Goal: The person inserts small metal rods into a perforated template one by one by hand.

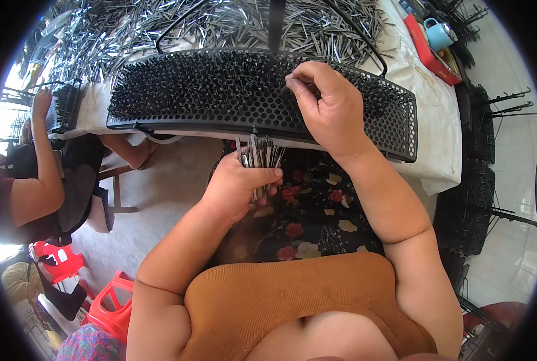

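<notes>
At far left, a co-worker's hand (42, 103) is at a smaller rack (53, 120). Loose thin strips (220, 33) lie heaped across the back of the worktop (432, 123). Before them stands a long black rack (401, 133), its left and back holes crowded with upright dark pieces, the holes along its front mostly bare. Below its front edge, the left hand (231, 188) has its grip closed firmly round a bundle of metal strips (258, 153), ends up. Farther right, the right hand (333, 102) is over the rack, thumb and forefinger brought close together; whether they pinch a strip, I cannot tell. The step in hand looks like filling the rack's holes one by one; the next move probably calls for a fine pinch, one strip parted from the bundle and lined up upright over a free hole.
</notes>
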Available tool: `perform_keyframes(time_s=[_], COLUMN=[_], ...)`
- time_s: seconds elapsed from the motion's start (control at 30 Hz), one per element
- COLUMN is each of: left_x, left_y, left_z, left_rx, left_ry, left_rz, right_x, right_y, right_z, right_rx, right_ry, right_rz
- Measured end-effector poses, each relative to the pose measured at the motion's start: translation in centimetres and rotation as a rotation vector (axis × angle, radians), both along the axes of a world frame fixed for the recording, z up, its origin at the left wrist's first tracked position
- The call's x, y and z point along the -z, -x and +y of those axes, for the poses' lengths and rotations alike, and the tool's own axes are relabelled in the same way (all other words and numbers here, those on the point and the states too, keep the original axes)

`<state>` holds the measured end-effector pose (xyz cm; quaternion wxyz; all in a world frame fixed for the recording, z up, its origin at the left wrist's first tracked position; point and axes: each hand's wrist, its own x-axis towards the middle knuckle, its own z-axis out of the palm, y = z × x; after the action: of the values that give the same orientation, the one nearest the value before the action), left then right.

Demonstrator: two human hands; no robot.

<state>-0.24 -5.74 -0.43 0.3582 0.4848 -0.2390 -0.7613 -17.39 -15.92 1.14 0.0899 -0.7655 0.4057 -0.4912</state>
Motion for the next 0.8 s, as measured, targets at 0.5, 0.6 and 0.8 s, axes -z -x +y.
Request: perform_keyframes(time_s=[0.5, 0.6, 0.8], left_x=[0.3, 0.3, 0.3], left_y=[-1.7, -1.8, -1.9], left_z=[-0.7, -0.5, -0.5], left_rx=[-0.037, -0.069, -0.097], left_ry=[0.008, -0.004, 0.022], left_rz=[0.052, 0.072, 0.131], right_x=[-0.7, -0.7, -1.4], right_y=[-0.2, -0.4, 0.0], right_z=[-0.2, -0.3, 0.2], right_rx=[-0.085, -0.073, -0.071], right_ry=[0.065, 0.045, 0.15], right_rz=[0.148, 0.197, 0.318])
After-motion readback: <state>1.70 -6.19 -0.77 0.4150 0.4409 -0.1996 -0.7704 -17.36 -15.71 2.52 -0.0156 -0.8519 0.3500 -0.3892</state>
